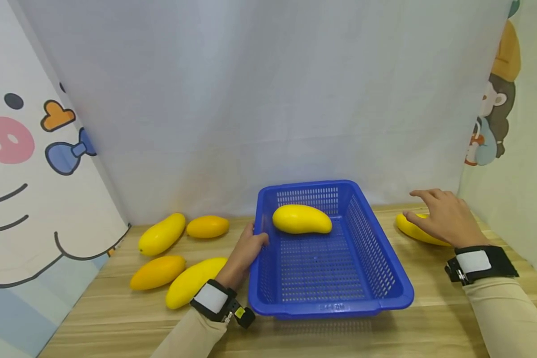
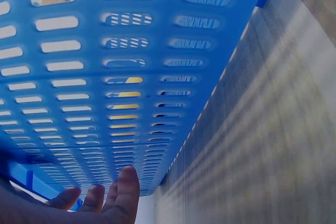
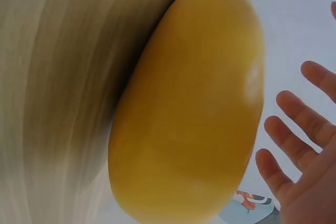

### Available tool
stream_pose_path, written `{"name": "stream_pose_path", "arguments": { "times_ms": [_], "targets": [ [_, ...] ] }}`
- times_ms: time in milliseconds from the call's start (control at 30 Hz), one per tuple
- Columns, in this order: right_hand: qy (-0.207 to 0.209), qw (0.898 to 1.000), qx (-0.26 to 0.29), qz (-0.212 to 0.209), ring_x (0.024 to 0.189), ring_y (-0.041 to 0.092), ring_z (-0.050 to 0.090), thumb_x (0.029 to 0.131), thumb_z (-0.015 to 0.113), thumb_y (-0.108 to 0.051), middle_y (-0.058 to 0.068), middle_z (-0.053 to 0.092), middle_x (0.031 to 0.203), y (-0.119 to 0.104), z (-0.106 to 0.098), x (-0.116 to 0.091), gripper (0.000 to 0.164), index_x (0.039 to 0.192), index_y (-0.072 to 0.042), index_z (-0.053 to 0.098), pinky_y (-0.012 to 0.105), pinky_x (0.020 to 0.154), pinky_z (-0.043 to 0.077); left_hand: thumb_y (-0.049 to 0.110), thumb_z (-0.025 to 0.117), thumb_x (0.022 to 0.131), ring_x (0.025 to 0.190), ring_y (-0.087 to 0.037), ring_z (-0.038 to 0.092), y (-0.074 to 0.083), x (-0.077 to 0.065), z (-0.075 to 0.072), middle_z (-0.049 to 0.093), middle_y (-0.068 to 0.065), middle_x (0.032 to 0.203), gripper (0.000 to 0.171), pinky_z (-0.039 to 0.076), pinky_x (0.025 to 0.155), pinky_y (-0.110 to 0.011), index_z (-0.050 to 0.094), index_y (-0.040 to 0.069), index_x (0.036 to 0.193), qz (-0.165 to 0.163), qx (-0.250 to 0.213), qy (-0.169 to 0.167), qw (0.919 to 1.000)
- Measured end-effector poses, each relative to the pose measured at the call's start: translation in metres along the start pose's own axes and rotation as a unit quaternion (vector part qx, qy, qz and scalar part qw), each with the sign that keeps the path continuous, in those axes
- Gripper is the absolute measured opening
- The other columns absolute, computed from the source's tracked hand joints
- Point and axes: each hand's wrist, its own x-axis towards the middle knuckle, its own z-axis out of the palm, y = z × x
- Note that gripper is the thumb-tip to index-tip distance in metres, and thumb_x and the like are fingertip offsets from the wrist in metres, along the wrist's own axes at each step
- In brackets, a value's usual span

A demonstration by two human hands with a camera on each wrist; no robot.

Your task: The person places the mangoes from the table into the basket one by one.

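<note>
Standing on the wooden table (image 1: 116,308), the blue basket (image 1: 319,309) is having its left rim gripped by the left hand (image 1: 246,246), thumb hooking over the edge. Well to its right, the right hand (image 1: 449,219) is hovering with fingers spreading, grasping nothing, and being much the nearer hand to a yellow mango (image 1: 412,229). That fruit is lying below and leftward of the palm, its long axis slanting from far left to near right.
</note>
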Motion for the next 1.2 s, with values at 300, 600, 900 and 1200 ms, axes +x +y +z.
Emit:
{"name": "stream_pose_path", "arguments": {
  "times_ms": [300, 600, 900, 1200],
  "targets": [
    [-0.027, 1.0, -0.009, -0.002, 0.108, 0.048, 0.043, 0.087, 0.049, -0.057, 0.031, 0.049, 0.121, 0.006, 0.007, -0.001, 0.065, 0.125, -0.004, 0.052, 0.064, 0.088, 0.033, 0.003, 0.041, 0.079, 0.113, -0.036, 0.044, 0.0, 0.001, -0.002, 0.036, -0.024, 0.137, 0.069, 0.04, 0.092, -0.05, 0.017, 0.005, 0.143, -0.008, -0.02, -0.017, 0.9996],
    [-0.075, 0.997, -0.017, 0.014, 0.11, 0.051, 0.04, 0.086, 0.043, -0.064, 0.034, 0.047, 0.121, 0.012, 0.015, -0.003, 0.074, 0.127, -0.003, 0.05, 0.066, 0.087, 0.032, 0.006, 0.042, 0.078, 0.114, -0.036, 0.044, 0.0, 0.0, 0.0, 0.039, -0.021, 0.136, 0.069, 0.041, 0.091, -0.045, 0.02, 0.008, 0.143, -0.006, -0.007, -0.002, 1.0],
    [-0.098, 0.995, -0.018, 0.025, 0.112, 0.053, 0.037, 0.087, 0.04, -0.066, 0.034, 0.044, 0.125, 0.013, 0.017, -0.004, 0.076, 0.13, -0.004, 0.047, 0.068, 0.088, 0.03, 0.004, 0.041, 0.079, 0.114, -0.037, 0.044, 0.016, -0.013, 0.001, 0.037, -0.023, 0.137, 0.069, 0.042, 0.09, -0.045, 0.017, 0.004, 0.144, -0.006, -0.005, -0.01, 0.9999],
    [-0.121, 0.992, -0.024, 0.036, 0.105, 0.049, 0.045, 0.084, 0.04, -0.07, 0.033, 0.048, 0.121, 0.017, 0.019, -0.005, 0.081, 0.129, -0.002, 0.046, 0.065, 0.078, 0.037, 0.003, 0.04, 0.079, 0.109, -0.032, 0.046, 0.03, -0.023, 0.004, 0.038, -0.022, 0.135, 0.068, 0.041, 0.092, -0.047, 0.017, 0.002, 0.143, -0.014, 0.001, -0.012, 0.9998]
  ]
}}
